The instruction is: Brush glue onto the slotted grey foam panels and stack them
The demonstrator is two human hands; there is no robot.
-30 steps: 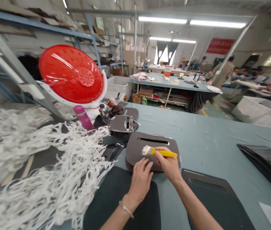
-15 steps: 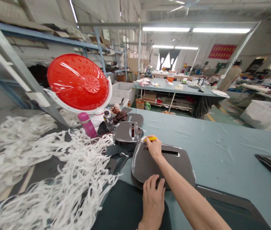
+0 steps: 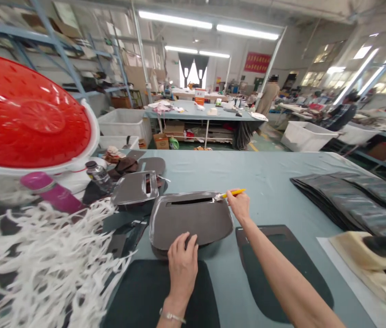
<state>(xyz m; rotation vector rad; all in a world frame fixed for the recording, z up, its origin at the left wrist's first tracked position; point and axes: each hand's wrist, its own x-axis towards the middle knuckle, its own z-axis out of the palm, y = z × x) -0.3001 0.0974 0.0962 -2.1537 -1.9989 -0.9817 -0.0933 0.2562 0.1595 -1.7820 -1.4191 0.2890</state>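
Observation:
A dark grey rounded panel [image 3: 193, 223] with a long slot near its far edge lies in front of me, with white smears along its rim. My left hand [image 3: 183, 259] rests on its near edge, fingers spread and lying on the surface. A small yellow-handled brush [image 3: 235, 192] is pinched in my right hand [image 3: 239, 207]. Its whitish bristles touch the panel's far right corner, near the slot's end. Dark green sheets lie close by: one sheet [image 3: 158, 291] is partly under my left forearm, another framed panel [image 3: 285, 269] partly under my right forearm.
White strips [image 3: 59, 259] are heaped at left beside a purple bottle [image 3: 51, 191] and a red fan-like dish [image 3: 28, 114]. A smaller slotted panel [image 3: 134, 187] sits to the left. Stacked dark sheets [image 3: 357, 200] and a cream block [image 3: 363, 255] lie at right. A person [image 3: 268, 98] stands far back.
My right hand has carried the brush from the panel's far left corner to its far right corner. The view has turned right; my left hand stays at the near edge.

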